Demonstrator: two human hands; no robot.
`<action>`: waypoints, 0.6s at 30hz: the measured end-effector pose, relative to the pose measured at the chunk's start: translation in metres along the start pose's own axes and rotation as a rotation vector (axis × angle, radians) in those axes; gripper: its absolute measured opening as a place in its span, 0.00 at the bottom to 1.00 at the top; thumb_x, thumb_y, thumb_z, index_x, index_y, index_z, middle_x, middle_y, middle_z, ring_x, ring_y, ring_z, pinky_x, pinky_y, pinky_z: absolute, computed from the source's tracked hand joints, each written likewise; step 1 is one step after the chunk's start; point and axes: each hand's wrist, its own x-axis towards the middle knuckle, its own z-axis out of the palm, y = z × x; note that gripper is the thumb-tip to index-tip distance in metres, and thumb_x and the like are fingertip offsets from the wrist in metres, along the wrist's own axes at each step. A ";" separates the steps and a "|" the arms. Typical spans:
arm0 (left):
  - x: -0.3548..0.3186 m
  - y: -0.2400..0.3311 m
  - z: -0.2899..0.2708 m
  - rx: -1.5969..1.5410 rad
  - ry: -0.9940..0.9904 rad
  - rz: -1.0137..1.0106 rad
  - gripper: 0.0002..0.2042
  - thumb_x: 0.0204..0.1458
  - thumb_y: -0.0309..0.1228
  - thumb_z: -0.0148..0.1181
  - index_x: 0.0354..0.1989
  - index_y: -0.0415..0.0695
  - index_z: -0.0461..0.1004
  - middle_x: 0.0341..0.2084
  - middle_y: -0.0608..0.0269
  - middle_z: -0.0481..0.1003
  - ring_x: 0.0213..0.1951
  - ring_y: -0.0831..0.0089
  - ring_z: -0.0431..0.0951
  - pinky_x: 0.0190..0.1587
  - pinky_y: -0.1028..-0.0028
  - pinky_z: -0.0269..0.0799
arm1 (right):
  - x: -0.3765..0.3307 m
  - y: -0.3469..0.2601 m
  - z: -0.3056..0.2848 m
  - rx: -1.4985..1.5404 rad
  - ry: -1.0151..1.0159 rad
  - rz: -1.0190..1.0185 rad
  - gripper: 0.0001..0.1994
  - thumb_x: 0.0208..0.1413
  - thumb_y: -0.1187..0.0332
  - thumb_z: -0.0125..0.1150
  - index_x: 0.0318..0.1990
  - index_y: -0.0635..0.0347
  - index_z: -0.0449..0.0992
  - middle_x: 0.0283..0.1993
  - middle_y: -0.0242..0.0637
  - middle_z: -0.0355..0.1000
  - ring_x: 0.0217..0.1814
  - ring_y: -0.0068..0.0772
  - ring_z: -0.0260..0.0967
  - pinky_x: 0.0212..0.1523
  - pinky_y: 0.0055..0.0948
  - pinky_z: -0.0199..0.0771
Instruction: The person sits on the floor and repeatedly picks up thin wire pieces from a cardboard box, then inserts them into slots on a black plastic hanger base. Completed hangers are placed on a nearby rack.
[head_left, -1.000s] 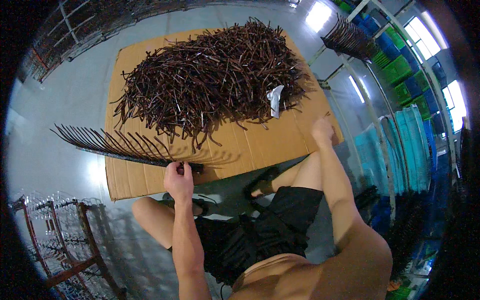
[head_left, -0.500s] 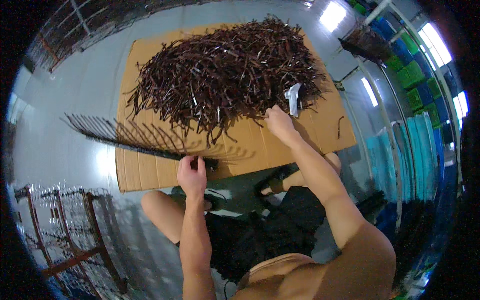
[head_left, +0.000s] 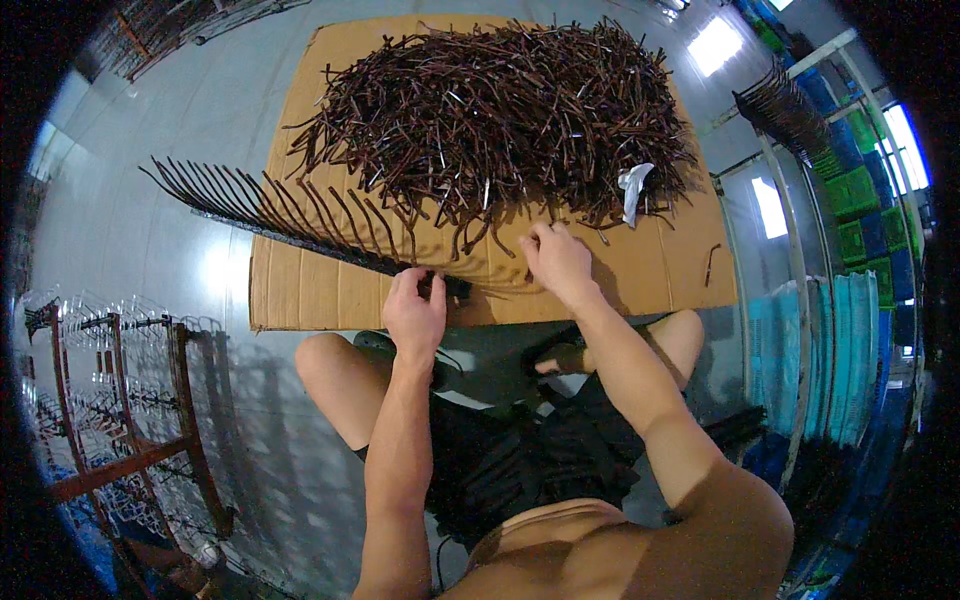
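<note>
Left hand (head_left: 415, 305), fingers curled, grips the rack (head_left: 300, 237) left-front of the pile (head_left: 510, 120), apparently steadying it; right hand (head_left: 560, 262), half-closed before the pile, contents indiscernible.

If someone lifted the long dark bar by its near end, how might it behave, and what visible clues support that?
The dark bar may tip down at its far end, since most of its length stretches away from the left hand. Its curved rods seem fairly stiff: they stand out without drooping. Being closely spaced, they might also snag.
</note>
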 end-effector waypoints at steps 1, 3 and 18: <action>0.000 -0.002 0.001 -0.004 -0.001 -0.007 0.11 0.49 0.31 0.63 0.36 0.38 0.75 0.31 0.52 0.77 0.33 0.56 0.77 0.36 0.66 0.72 | -0.004 -0.002 -0.001 -0.029 -0.063 0.026 0.16 0.54 0.65 0.58 0.49 0.56 0.67 0.48 0.53 0.69 0.49 0.58 0.68 0.47 0.48 0.70; -0.001 -0.006 0.002 -0.009 -0.005 -0.022 0.11 0.49 0.32 0.63 0.36 0.38 0.75 0.31 0.52 0.77 0.33 0.56 0.77 0.36 0.66 0.72 | -0.013 0.005 0.001 -0.024 -0.136 0.021 0.26 0.53 0.64 0.61 0.58 0.54 0.58 0.50 0.60 0.68 0.51 0.58 0.68 0.47 0.49 0.71; -0.002 -0.011 0.001 0.033 0.015 0.079 0.06 0.50 0.32 0.61 0.29 0.43 0.75 0.25 0.57 0.74 0.28 0.57 0.76 0.30 0.65 0.71 | -0.047 -0.094 0.034 0.734 0.073 -0.279 0.09 0.57 0.68 0.57 0.40 0.65 0.73 0.35 0.47 0.74 0.32 0.35 0.74 0.33 0.31 0.72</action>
